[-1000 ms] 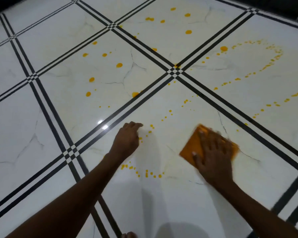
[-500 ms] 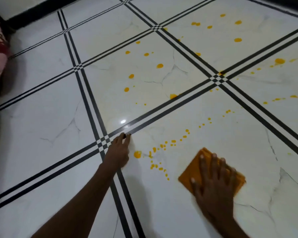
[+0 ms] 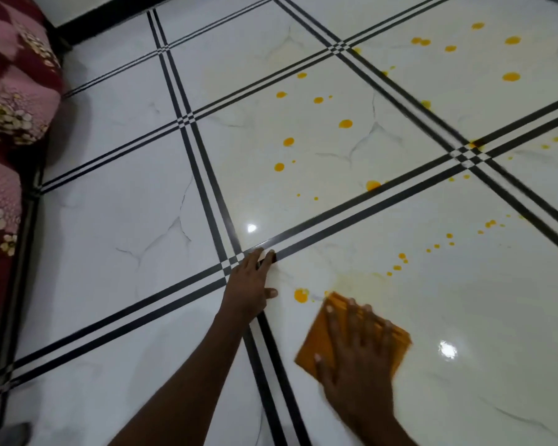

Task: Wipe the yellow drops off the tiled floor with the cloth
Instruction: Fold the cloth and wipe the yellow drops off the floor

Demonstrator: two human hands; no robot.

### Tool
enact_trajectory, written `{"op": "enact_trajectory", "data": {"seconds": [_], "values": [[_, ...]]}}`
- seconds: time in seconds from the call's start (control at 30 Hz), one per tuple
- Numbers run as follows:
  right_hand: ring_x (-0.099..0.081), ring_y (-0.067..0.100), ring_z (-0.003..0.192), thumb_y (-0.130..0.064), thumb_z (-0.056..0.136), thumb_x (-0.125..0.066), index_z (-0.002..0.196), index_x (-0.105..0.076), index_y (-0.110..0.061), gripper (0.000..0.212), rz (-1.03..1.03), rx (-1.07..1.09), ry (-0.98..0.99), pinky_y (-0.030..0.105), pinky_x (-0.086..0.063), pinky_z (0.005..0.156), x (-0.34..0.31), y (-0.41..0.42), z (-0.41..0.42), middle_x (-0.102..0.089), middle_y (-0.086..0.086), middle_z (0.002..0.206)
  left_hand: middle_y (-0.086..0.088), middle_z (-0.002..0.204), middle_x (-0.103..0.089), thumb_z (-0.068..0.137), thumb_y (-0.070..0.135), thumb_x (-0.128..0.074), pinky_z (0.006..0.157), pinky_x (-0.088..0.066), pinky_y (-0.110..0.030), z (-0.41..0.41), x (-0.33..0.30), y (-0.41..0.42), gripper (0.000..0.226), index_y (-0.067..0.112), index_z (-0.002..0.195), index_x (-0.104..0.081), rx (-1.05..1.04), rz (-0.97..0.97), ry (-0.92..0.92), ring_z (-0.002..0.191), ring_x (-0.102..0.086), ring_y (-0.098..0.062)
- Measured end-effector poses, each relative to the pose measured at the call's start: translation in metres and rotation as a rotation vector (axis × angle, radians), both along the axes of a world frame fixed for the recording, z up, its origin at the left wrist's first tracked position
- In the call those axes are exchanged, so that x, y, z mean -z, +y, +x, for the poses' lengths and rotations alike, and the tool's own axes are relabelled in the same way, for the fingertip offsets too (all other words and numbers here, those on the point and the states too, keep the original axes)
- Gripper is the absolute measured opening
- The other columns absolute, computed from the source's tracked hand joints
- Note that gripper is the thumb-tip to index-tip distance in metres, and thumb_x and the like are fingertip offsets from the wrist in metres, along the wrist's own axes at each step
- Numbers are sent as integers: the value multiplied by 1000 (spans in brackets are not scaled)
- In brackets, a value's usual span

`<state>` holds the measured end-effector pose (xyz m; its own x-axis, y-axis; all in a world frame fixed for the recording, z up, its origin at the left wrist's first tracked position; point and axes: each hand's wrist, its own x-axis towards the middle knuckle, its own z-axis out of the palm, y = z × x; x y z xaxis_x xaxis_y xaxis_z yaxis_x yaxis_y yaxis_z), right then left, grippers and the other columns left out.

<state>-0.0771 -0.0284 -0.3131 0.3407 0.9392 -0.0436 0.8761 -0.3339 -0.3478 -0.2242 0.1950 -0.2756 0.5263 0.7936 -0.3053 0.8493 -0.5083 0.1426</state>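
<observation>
**Near cluster mostly gone, one big drop left**

Since half a second ago, the small drops by the left hand (image 3: 248,289) are smeared away. The cloth (image 3: 316,346) is pinned flat under the right hand (image 3: 356,358), fingers spread, beside one remaining drop (image 3: 301,295). Plenty is left farther across the floor (image 3: 126,194).

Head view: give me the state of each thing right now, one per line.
Cloth: flat on the floor, pressed under the right hand.
Right hand: spread on the cloth.
Left hand: bare, braced on the floor.
Big drop: unwiped, beside the cloth.
Yellow drops: many unwiped beyond.
Floral cushion: at left edge.
</observation>
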Motion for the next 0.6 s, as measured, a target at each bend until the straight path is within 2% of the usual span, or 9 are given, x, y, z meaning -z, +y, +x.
{"op": "enact_trajectory", "data": {"seconds": [0.07,0.13,0.23,0.3,0.33,0.4,0.5,0.6], "values": [[-9,41,158,-64,89,-48,164,-18,-26,89,44,-181,2,66,-9,123,6,41,-9,-11,13,172,-5,167,-2,91,48,-62,122,-12,-47,-5,0,1,90,25,159,-7,-27,-16,-2,153,-2,-26],[-5,37,159,-65,94,-41,164,-13,-29,84,12,-239,-27,63,-7,125,9,81,11,-6,8,173,-5,167,1,91,59,-54,122,-10,-49,-18,4,0,93,22,159,-3,-75,7,-6,153,2,-25],[-10,37,158,-61,95,-38,165,-12,-29,81,-16,-91,-93,62,-8,124,10,80,49,-8,10,173,-6,167,4,91,70,-35,122,-9,-48,-34,11,-6,93,18,159,1,-60,71,18,154,3,-24],[-12,41,157,-60,92,-42,164,-13,-27,84,14,24,-77,64,-9,124,2,52,36,-13,14,172,-5,166,7,88,73,-25,122,-7,-47,-37,13,-7,93,19,159,4,-68,84,28,154,4,-24],[-11,42,157,-61,91,-44,164,-14,-27,86,13,19,-59,65,-8,124,-3,41,22,-12,15,171,-5,166,9,88,74,-23,122,-5,-47,-36,13,-6,93,20,158,7,-77,78,25,153,7,-24],[-5,40,158,-67,92,-42,165,-10,-29,88,-6,-120,-35,65,-4,124,-2,49,-2,-6,13,172,-3,166,13,89,73,-27,123,-2,-48,-35,15,-2,93,22,158,10,-80,43,13,153,11,-23],[-4,36,159,-71,94,-34,165,-9,-31,85,1,-313,-64,63,-7,124,6,123,7,-7,8,173,-2,166,11,88,72,-32,121,-1,-48,-41,17,3,94,24,158,8,-56,13,12,153,10,-21],[-15,38,157,-67,94,-34,164,-15,-31,81,-23,-115,-118,61,-9,124,7,154,65,-18,11,171,-2,167,2,88,68,-35,122,-8,-47,-45,12,8,91,24,159,1,-40,32,32,154,1,-22]]}}
